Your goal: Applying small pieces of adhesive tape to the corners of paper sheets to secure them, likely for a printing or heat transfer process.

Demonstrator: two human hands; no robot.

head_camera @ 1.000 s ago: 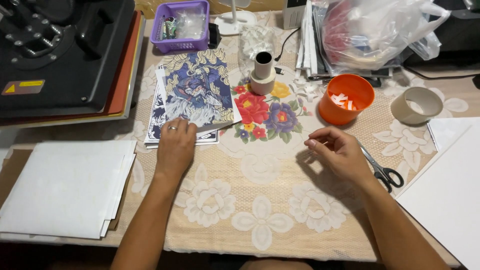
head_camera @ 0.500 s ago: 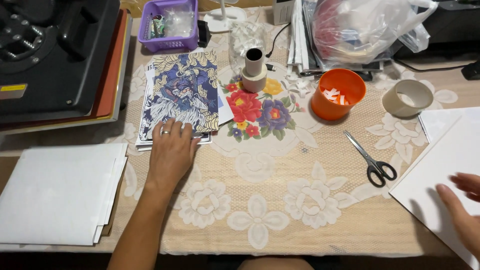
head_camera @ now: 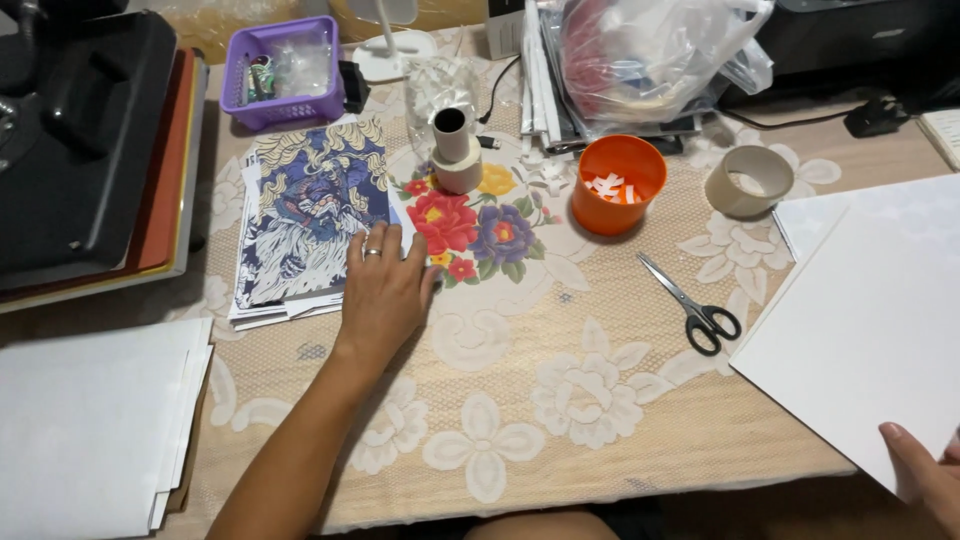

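My left hand (head_camera: 383, 290) lies flat with spread fingers on the lower right corner of a stack of printed sheets (head_camera: 305, 215) whose top sheet shows a blue and white illustration. A ring sits on one finger. My right hand (head_camera: 925, 472) is at the bottom right corner, its fingers gripping the near edge of a large white sheet (head_camera: 870, 310) that lies over the table's right side. Black-handled scissors (head_camera: 695, 305) rest between the two hands.
An orange cup (head_camera: 618, 185) with white scraps, two tape rolls (head_camera: 456, 160) (head_camera: 748, 180), a purple basket (head_camera: 283, 72) and a stuffed plastic bag (head_camera: 650, 55) stand at the back. A black heat press (head_camera: 85, 140) fills the left. White sheets (head_camera: 90, 420) are stacked at front left.
My right hand left the scissors on the table, swung out to the right and took hold of the white sheet's edge. My left hand slid slightly right along the printed stack.
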